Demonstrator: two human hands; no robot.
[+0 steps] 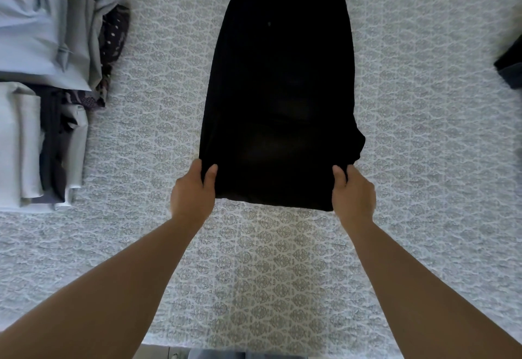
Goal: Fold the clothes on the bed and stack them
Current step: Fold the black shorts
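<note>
A black garment [282, 90] lies lengthwise in the middle of the bed [423, 161], folded into a long narrow panel that runs away from me. My left hand [193, 192] grips its near left corner, thumb on top of the cloth and fingers underneath. My right hand [353, 192] grips the near right corner the same way. The near edge is lifted slightly off the patterned bedspread.
A stack of folded clothes [42, 147] in white, grey and dark cloth sits at the left edge. Behind it lies a pile of pale blue and grey garments [50, 19] over a dark dotted fabric [113, 34]. A dark item [511, 65] pokes in at the right.
</note>
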